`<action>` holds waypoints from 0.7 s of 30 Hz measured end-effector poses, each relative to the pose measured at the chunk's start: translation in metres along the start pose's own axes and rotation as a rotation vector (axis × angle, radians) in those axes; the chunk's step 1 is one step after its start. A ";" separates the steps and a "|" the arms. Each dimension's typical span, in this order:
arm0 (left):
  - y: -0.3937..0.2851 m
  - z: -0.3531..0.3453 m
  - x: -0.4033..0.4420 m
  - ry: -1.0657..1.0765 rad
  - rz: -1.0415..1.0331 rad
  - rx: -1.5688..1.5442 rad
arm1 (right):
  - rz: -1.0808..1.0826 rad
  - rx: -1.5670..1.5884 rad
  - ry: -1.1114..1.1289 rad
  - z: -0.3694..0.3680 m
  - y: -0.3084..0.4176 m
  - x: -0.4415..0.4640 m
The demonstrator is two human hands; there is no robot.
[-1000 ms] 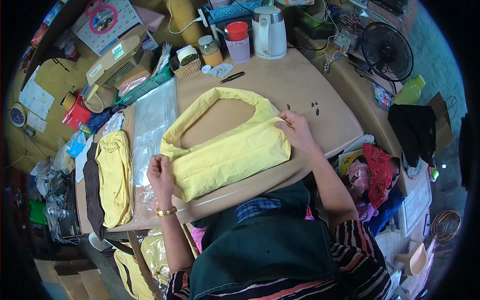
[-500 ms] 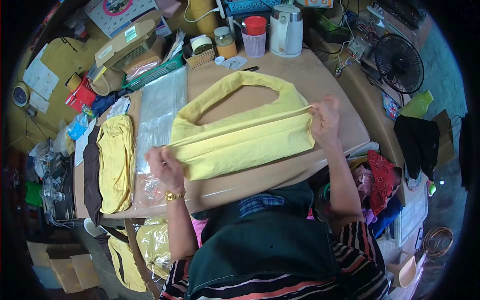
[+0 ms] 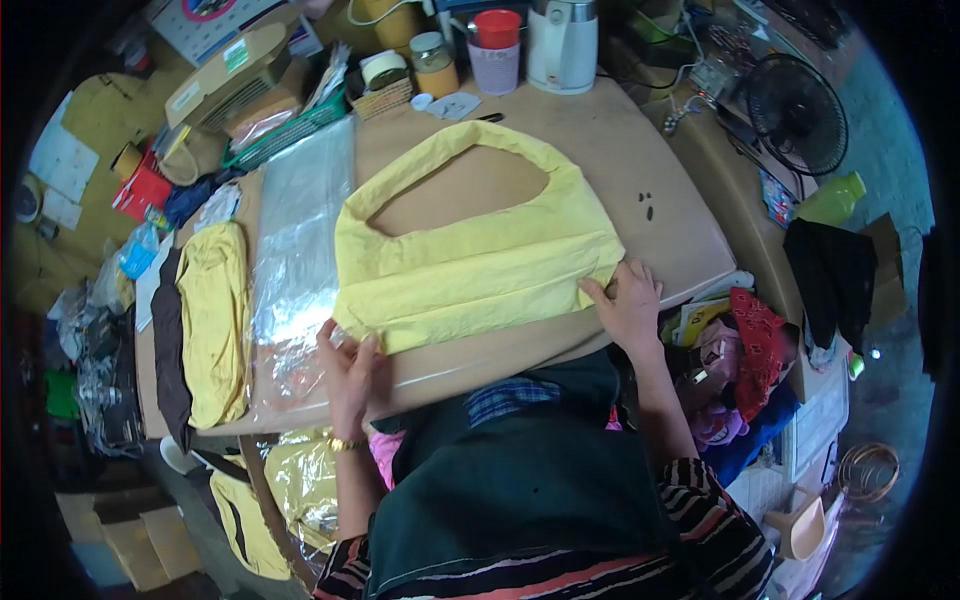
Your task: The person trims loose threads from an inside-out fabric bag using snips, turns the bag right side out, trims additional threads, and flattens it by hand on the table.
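A yellow cloth bag (image 3: 470, 285) with a wide loop strap lies spread on the brown tabletop, a fold running across its body. At its lower left corner, my left hand (image 3: 350, 372) pinches the edge between thumb and fingers. My right hand (image 3: 630, 305) grips the lower right corner, thumb on top of the fabric and some fingertips hidden. The strap's loop points away from me and rests on the table (image 3: 670, 225).
Left of the bag lie clear plastic sleeves (image 3: 300, 225), then a folded yellow cloth piece (image 3: 216, 320) and a dark brown one (image 3: 170, 350). A white kettle (image 3: 562, 48), jar (image 3: 433, 66) and green basket (image 3: 290, 137) line the back. A black fan (image 3: 797, 115) stands right.
The bag's front edge, held taut between both hands before, now lies lower and flatter on the table. Both hands have moved down toward the lower corners. The view has shifted slightly.
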State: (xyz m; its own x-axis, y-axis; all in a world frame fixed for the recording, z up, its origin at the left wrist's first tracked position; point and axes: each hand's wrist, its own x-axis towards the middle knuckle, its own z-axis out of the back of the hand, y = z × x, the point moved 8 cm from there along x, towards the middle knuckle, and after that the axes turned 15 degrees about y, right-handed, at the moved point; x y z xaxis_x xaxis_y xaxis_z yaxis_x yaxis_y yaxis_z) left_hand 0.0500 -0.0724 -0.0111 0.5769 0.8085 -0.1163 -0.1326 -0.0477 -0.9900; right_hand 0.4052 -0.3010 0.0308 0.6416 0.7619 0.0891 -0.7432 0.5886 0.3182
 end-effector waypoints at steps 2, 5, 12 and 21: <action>-0.002 -0.006 0.004 -0.035 -0.028 -0.019 | 0.027 0.307 -0.017 -0.010 -0.003 0.007; -0.004 -0.012 0.005 0.014 -0.086 -0.237 | 0.048 0.917 0.035 -0.022 -0.023 0.017; -0.079 0.017 -0.030 -0.283 -0.182 0.792 | 0.047 0.420 -0.119 0.050 -0.044 0.008; -0.136 -0.024 0.020 0.269 -0.336 1.383 | 0.663 0.062 0.173 0.058 0.075 0.033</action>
State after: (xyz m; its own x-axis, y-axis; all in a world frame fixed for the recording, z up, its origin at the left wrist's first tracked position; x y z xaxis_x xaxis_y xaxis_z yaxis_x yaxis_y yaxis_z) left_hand 0.0987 -0.0642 0.1193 0.8474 0.5271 -0.0642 -0.5309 0.8384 -0.1233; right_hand 0.3814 -0.2478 0.1122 0.0111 0.9910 0.1333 -0.9526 -0.0301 0.3028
